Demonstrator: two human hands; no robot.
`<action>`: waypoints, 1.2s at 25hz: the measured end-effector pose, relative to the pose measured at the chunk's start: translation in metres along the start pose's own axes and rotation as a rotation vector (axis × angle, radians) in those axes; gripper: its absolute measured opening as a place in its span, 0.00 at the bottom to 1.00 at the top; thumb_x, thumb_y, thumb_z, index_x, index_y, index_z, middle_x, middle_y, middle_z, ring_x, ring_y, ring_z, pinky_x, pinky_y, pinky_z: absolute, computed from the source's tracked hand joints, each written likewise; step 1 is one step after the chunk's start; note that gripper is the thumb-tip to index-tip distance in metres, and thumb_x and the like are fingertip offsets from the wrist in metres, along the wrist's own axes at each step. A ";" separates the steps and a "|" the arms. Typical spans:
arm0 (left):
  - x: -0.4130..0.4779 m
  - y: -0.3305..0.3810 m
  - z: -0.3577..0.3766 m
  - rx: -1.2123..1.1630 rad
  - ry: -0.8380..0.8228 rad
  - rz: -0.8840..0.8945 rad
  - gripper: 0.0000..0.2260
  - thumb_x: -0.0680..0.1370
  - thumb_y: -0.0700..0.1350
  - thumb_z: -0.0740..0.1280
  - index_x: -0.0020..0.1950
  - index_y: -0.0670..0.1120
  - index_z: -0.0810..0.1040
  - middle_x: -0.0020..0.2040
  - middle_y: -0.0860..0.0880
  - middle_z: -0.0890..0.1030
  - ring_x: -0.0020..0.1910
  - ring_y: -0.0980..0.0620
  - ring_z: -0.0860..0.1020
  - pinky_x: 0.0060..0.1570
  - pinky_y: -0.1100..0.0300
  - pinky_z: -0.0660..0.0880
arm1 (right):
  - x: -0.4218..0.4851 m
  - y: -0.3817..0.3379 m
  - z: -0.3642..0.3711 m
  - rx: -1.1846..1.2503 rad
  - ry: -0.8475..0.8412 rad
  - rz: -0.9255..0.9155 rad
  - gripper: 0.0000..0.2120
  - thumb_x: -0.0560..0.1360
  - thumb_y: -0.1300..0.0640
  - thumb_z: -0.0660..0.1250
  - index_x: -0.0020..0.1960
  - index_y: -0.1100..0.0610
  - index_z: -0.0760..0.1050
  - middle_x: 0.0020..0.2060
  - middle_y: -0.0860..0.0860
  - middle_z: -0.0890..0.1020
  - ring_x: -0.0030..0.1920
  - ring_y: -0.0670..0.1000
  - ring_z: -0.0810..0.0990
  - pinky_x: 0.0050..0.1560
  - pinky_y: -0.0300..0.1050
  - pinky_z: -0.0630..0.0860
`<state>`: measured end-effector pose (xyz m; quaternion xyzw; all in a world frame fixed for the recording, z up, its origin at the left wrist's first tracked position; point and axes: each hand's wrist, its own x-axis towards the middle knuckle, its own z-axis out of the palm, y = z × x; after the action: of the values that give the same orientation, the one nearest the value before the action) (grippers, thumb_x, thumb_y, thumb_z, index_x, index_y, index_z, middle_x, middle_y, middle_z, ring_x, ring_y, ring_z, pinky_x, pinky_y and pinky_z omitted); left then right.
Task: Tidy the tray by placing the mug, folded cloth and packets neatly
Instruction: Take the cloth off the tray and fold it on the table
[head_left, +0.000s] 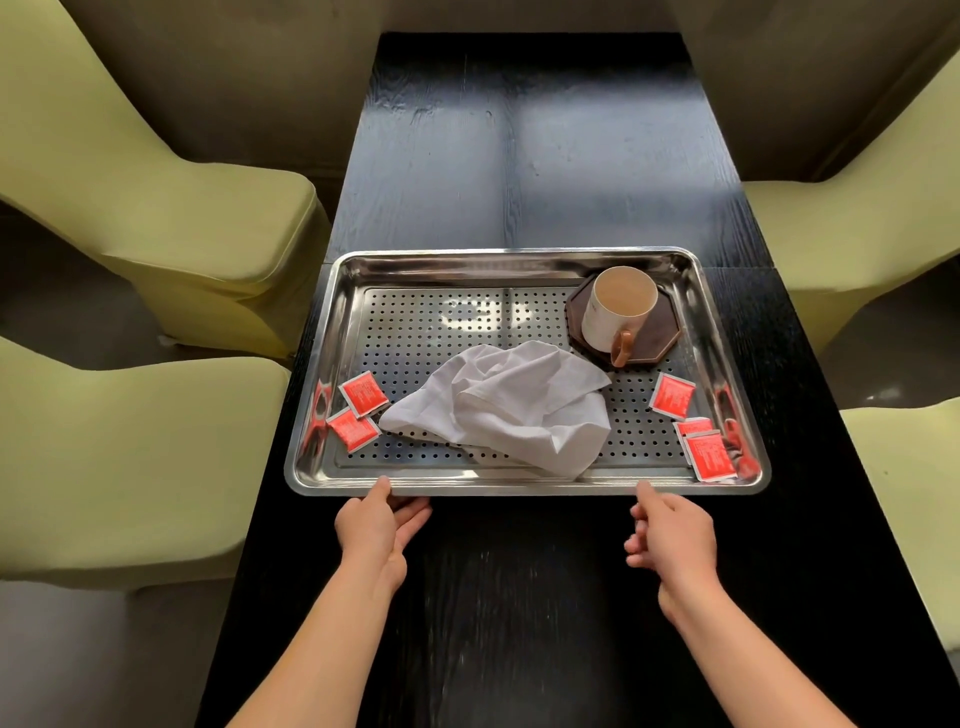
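Left hand (382, 525) pinches tray (519, 487) near rim, thumb on top; right hand (670, 535) loosely curled, empty, thumb at rim. Cloth (498, 405) crumpled at frame centre: soft, light, lift by corners. Mug (615, 312) right of centre on coaster (662, 338): likely fragile, use handle. Packets (358, 395) in tray's lower corners: thin, probably slick, pinch edges.

Both bare forearms extended up from the bottom of the frame. The left hand (379, 525) pinched the tray (519, 489) rim, thumb on top. The right hand (670, 535) was loosely curled, its thumb tip at the rim.
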<state>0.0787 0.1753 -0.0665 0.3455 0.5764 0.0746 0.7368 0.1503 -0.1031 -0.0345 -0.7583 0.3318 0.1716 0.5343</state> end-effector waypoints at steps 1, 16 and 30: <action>-0.001 0.000 0.000 -0.002 -0.009 -0.012 0.06 0.82 0.42 0.63 0.56 0.40 0.73 0.51 0.36 0.82 0.44 0.38 0.84 0.37 0.48 0.81 | -0.006 -0.004 0.003 -0.117 0.018 -0.157 0.17 0.77 0.44 0.67 0.48 0.58 0.79 0.32 0.49 0.80 0.31 0.48 0.80 0.31 0.49 0.80; -0.031 0.009 -0.014 0.112 0.027 -0.006 0.05 0.80 0.38 0.63 0.56 0.40 0.73 0.54 0.38 0.78 0.47 0.40 0.83 0.42 0.50 0.81 | 0.001 -0.095 0.065 -0.800 -0.111 -0.729 0.05 0.79 0.53 0.65 0.49 0.49 0.80 0.46 0.57 0.84 0.49 0.63 0.80 0.43 0.51 0.73; -0.143 -0.010 -0.004 -0.041 -0.614 -0.295 0.34 0.77 0.64 0.66 0.77 0.47 0.65 0.64 0.42 0.80 0.58 0.41 0.82 0.56 0.44 0.77 | -0.182 -0.117 -0.082 0.066 -0.535 -1.176 0.08 0.80 0.56 0.67 0.53 0.43 0.81 0.42 0.40 0.83 0.43 0.43 0.79 0.42 0.36 0.74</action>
<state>0.0261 0.0971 0.0411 0.2495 0.3700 -0.1287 0.8856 0.0918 -0.0963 0.1897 -0.7276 -0.2784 0.0227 0.6265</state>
